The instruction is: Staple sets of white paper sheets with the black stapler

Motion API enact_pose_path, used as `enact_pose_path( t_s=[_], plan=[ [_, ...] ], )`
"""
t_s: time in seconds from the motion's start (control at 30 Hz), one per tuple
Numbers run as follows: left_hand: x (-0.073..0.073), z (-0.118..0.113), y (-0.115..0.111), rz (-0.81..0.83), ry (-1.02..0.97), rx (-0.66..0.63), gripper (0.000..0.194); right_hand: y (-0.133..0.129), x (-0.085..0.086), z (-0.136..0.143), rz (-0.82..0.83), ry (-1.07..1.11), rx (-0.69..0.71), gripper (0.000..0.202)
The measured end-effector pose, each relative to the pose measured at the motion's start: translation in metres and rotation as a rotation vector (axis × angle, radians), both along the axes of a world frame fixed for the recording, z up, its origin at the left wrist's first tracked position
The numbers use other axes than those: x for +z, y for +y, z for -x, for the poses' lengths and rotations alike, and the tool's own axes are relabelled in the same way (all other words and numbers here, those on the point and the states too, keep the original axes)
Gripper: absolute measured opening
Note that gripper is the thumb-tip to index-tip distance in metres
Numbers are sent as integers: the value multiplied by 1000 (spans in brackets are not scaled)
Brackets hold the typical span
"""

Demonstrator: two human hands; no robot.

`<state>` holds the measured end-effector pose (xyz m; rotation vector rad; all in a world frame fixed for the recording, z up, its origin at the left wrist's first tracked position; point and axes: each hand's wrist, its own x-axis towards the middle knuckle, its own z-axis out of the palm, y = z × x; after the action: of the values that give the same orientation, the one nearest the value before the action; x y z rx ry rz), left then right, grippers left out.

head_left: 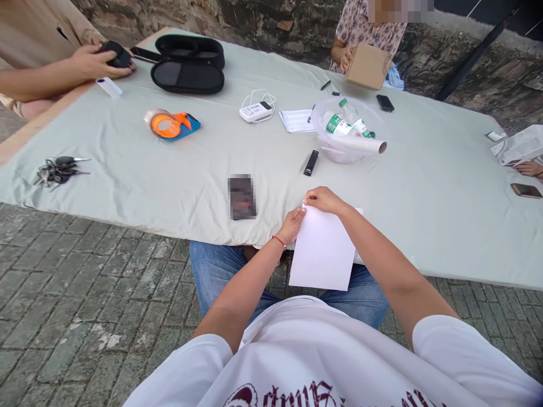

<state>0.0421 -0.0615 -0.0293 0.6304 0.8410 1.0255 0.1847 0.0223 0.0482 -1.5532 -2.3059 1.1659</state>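
Observation:
White paper (322, 249) hangs partly over the table's near edge, above my lap. Its top left corner is pinched by both hands. My left hand (292, 225), with a red string bracelet at the wrist, grips the left edge just below the corner. From above, my right hand (324, 200) holds the corner itself, its fingertips close to my left thumb. Whether the paper is one sheet or a few, I cannot tell. Just beyond my hands lies a small black stapler-like object (311, 163). A blurred dark item (242, 196) rests to the left.
Across the cloth-covered table (203, 175) lie keys (59, 170), an orange and blue tape dispenser (172, 125), an open black case (186, 65), a white corded device (257, 111) and a bowl with plastic bottles (339, 152). Other people sit around, one holding a cardboard box (368, 66).

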Motion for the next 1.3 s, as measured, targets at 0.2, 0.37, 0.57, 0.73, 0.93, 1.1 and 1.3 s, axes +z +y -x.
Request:
enact_pose_path(
  t_s=[0.2,0.37,0.57,0.73,0.93,1.1,1.3],
  plan=[
    [0,1,1,-8,12,-2,42,3,-9,-5,54,110,-82,22],
    [2,-1,0,-35,48,-37,42,4,-6,-7,65,31,-8,24],
    [4,1,-1,-27,108,-66,44,4,-2,-5,-106,-91,-1,24],
    [6,-2,-1,-72,178,-128,45,3,1,-18,47,-3,-1,29],
    [9,1,-3,-62,210,-176,47,3,2,-26,-48,28,-29,25],
    [9,3,-4,-93,292,-203,48,5,0,-41,107,109,-116,31],
    [11,-3,-3,-84,289,-185,46,7,2,-47,46,92,-84,30]
  ],
)
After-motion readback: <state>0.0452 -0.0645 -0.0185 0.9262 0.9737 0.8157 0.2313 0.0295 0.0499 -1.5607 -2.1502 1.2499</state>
